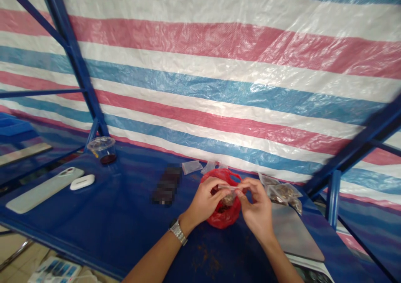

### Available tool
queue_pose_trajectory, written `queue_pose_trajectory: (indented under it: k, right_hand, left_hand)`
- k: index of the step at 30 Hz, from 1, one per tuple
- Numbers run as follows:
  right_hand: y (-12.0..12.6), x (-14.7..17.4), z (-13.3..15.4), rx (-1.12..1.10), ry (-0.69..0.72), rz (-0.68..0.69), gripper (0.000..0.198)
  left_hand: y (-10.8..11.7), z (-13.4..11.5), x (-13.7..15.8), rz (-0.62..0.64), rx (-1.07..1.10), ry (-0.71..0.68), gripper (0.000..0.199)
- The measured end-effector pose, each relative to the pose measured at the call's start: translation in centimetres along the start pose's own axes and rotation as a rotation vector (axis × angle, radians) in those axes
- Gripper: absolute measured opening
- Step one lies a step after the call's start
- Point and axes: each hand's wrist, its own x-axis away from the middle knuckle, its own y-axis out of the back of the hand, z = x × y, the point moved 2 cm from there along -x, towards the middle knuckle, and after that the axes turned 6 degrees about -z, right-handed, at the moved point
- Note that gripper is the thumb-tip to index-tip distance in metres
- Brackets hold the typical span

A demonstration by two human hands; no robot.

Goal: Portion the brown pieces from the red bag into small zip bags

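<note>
Both my hands pinch the top edge of a small clear plastic bag (228,198) with brownish contents at its bottom. My left hand (205,199), with a metal watch on the wrist, grips the left end of that edge. At the right end, my right hand (255,201) closes thumb and fingers on it. Directly beneath hangs the open mouth of a red plastic bag (224,221), which stands on the blue table and holds dark brown loose material. My hands partly hide both bags.
Filled clear bags (283,192) lie at the right, beside a grey laptop-like slab (296,230). Flat clear bags (192,166) lie behind. Leftward are a dark blurred object (166,185), a white case (82,182), a phone (45,189) and a cup (105,149). Brown crumbs (208,260) dot the blue table.
</note>
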Motion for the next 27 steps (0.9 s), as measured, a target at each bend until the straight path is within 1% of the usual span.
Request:
queue_pose_trajectory:
  k: [3,5,7,8,10,12,14,17,22,27]
  right_hand:
    - [0.2,-0.1,-0.2,0.005,-0.011,-0.009,0.013]
    - [0.2,-0.1,-0.4,0.025,-0.016,0.001,0.015]
    - [0.2,0.1,-0.6,0.052,-0.009,0.011,0.017]
    - [0.1,0.1,-0.7,0.068,-0.003,0.017,0.018]
    - [0.0,0.3,-0.7,0.106,0.013,0.025,0.017]
    - [-0.1,0.4,-0.6,0.145,0.031,0.029,0.015]
    - [-0.1,0.5,-0.4,0.174,0.048,0.033,0.014]
    - [-0.1,0.5,-0.2,0.191,0.069,0.039,0.013]
    - [0.0,0.6,-0.3,0.207,0.082,0.047,0.012]
    - [0.3,0.8,-0.7,0.219,0.078,0.047,0.017]
  left_hand:
    - [-0.4,0.1,0.3,0.037,-0.036,-0.021,0.014]
    - [-0.4,0.0,0.4,0.024,-0.062,-0.045,0.015]
    - [0.0,-0.4,0.4,-0.008,-0.134,-0.101,0.016]
    - [0.4,-0.6,0.4,-0.043,-0.201,-0.129,0.018]
    - [1.3,-0.9,0.2,-0.154,-0.397,-0.152,0.023]
    - [2.3,-0.9,-0.2,-0.267,-0.614,-0.123,0.026]
    - [3.2,-0.4,-0.6,-0.302,-0.776,-0.079,0.027]
    - [4.3,0.8,-1.3,-0.238,-0.876,-0.018,0.031]
    - [5.2,2.1,-1.8,-0.157,-0.893,0.103,0.034]
    - [5.2,2.4,-1.8,-0.124,-0.955,0.125,0.037]
